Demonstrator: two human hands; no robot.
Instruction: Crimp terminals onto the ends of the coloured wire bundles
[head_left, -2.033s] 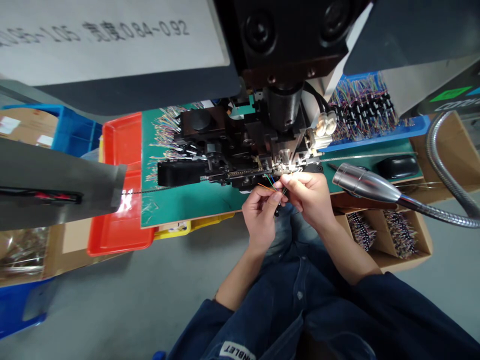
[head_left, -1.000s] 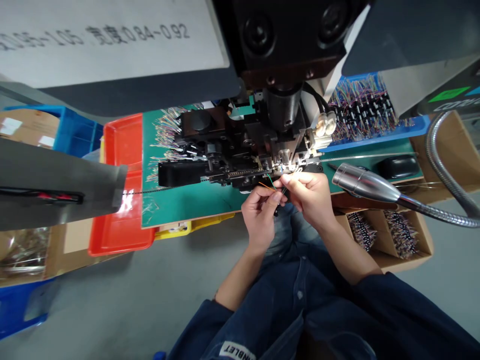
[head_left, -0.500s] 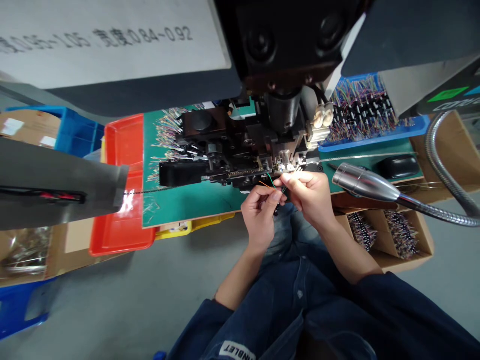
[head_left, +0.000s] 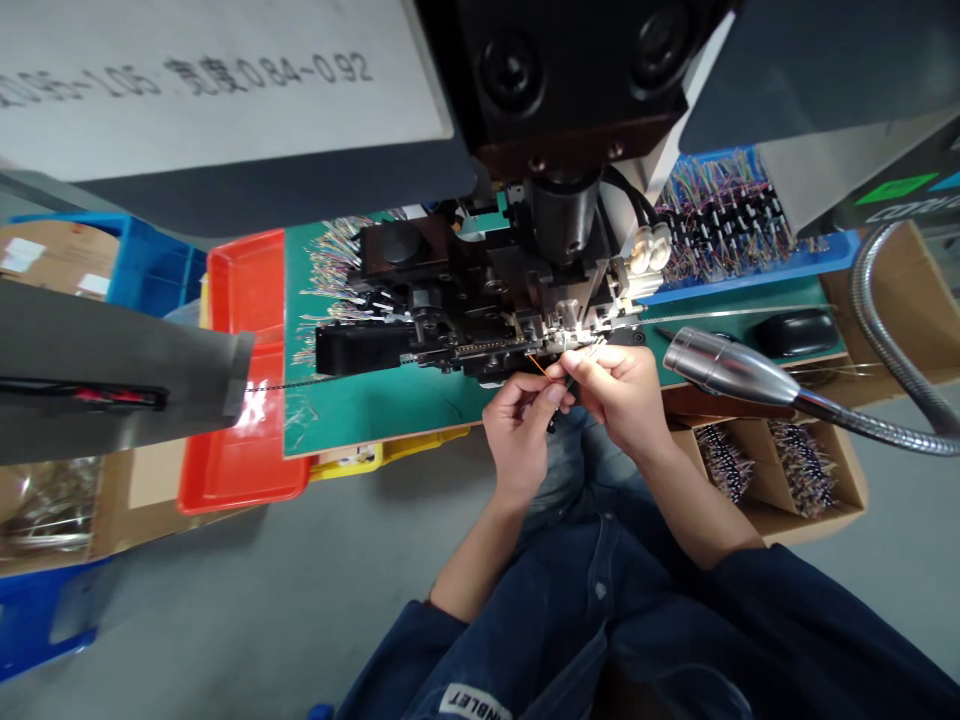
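**Pinching a wire bundle (head_left: 570, 383) at the lit front of a press (head_left: 566, 215)**

Holds the wire bundle with the thumb and fingers of the left hand (head_left: 521, 425), closed narrowly on it, and just beside that grips it with the right hand (head_left: 621, 390), thumb down against the forefinger. Sits between the two sets of fingertips, just in front of the bright metal parts of the press.

Looks thin and loose. Sends out an orange wire (head_left: 540, 366), slim and straight, slanting up and leftward from the left fingertips toward the metal. Shows darker strands between the hands and fans out pale strands (head_left: 598, 348) above the right fingers. Shows something small and black (head_left: 553, 425) just below the left fingertips, too small to name.

Hides most of its length behind fingers and thumbs, leaving strands impossible to count. Impossible also to tell contact from a near miss at the orange tip, amid glare and dark metal.

Farther out, gives way to a green desk (head_left: 390, 415), partly covered by the press, then to a red tray (head_left: 244, 470) at left, a silver lamp (head_left: 731, 365) at right, a blue tray (head_left: 832, 258) full of similar bundles behind it, and a cardboard box (head_left: 847, 485) holding more. Cut off at the upper left: a printed label (head_left: 210, 80), only partly readable.
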